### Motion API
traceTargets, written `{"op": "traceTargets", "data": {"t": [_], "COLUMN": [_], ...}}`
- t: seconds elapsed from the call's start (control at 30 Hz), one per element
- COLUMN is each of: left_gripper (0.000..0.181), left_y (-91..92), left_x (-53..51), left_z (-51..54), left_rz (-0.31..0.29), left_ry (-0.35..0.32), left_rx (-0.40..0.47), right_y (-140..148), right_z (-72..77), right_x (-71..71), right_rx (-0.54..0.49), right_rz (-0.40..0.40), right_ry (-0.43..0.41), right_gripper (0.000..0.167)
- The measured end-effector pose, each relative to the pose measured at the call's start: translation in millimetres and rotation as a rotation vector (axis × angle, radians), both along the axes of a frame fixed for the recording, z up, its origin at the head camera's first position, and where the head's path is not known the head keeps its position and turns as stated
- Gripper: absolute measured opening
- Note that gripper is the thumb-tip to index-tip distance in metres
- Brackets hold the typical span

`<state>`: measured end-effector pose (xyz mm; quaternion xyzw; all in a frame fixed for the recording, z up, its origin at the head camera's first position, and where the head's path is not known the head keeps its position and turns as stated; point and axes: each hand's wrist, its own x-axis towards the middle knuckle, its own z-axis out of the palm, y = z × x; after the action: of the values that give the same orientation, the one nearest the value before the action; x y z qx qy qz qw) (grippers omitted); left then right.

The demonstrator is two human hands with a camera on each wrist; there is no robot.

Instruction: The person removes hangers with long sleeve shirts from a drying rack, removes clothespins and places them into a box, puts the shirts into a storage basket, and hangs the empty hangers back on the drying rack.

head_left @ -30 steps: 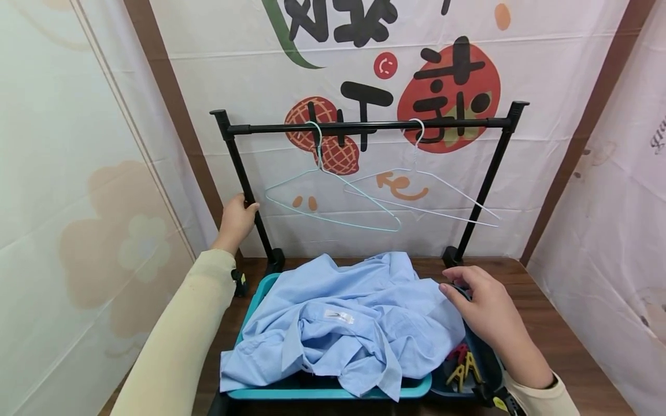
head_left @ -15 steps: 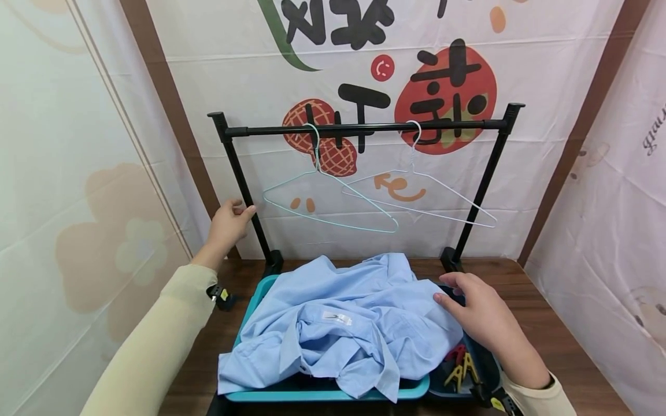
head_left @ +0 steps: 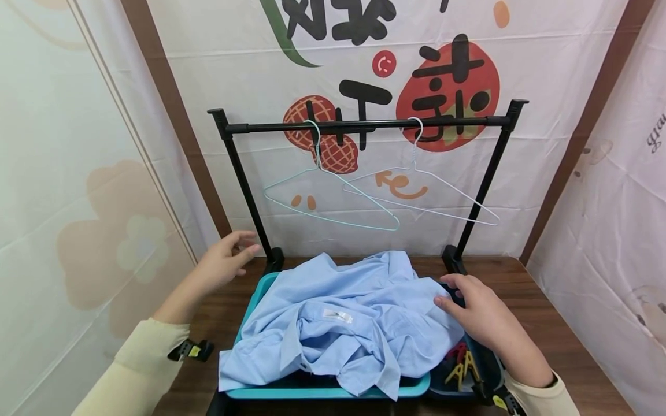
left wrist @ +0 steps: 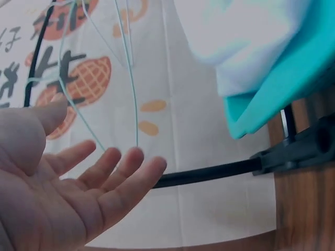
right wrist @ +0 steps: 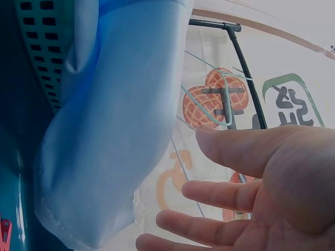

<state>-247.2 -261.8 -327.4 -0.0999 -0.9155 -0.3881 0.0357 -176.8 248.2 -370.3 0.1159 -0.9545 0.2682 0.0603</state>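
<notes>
A light blue collared shirt (head_left: 359,312) lies rumpled over a turquoise basket (head_left: 322,394), its collar and white label toward me. My left hand (head_left: 224,263) is in the air left of the basket, near the rack's left post; its fingers are loosely bent and nothing is in them, as the left wrist view also shows. My right hand (head_left: 486,309) hovers at the shirt's right side with relaxed fingers, holding nothing; in the right wrist view a gap shows between the fingers and the shirt (right wrist: 120,115).
Behind the basket stands a black clothes rack (head_left: 364,125). From its bar hang a mint hanger (head_left: 333,221) and a white hanger (head_left: 442,215). A dark bin (head_left: 486,364) with red and yellow clothespins (head_left: 458,372) sits at the basket's right. Printed curtains surround the wooden table (head_left: 562,346).
My left hand has let go of the rack's left post and moved down and toward me. My right hand has stayed almost in place, and the shirt has not moved.
</notes>
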Motion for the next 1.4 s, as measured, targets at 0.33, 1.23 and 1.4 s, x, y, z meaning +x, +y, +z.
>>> {"op": "traceTargets", "data": {"t": [0.33, 1.23, 1.4], "left_gripper": [0.063, 0.093, 0.082], "left_y": [5.0, 49.5, 58.6], "left_x": [47.7, 60.0, 56.5], "left_z": [-25.0, -52.3, -57.9], "left_rz": [-0.096, -0.278, -0.284], "left_ry": [-0.122, -0.296, -0.277], "left_rx": [-0.005, -0.345, -0.409], "right_y": [0, -28, -33], "right_z": [-4.8, -30.6, -26.6], "right_x": [-3.5, -4.5, 0.0], "right_rx": [0.006, 0.006, 0.007], "right_rz": [0.012, 0.17, 0.13], "right_ry": [-0.073, -0.219, -0.147], "right_gripper": [0.067, 0.068, 0.038]}}
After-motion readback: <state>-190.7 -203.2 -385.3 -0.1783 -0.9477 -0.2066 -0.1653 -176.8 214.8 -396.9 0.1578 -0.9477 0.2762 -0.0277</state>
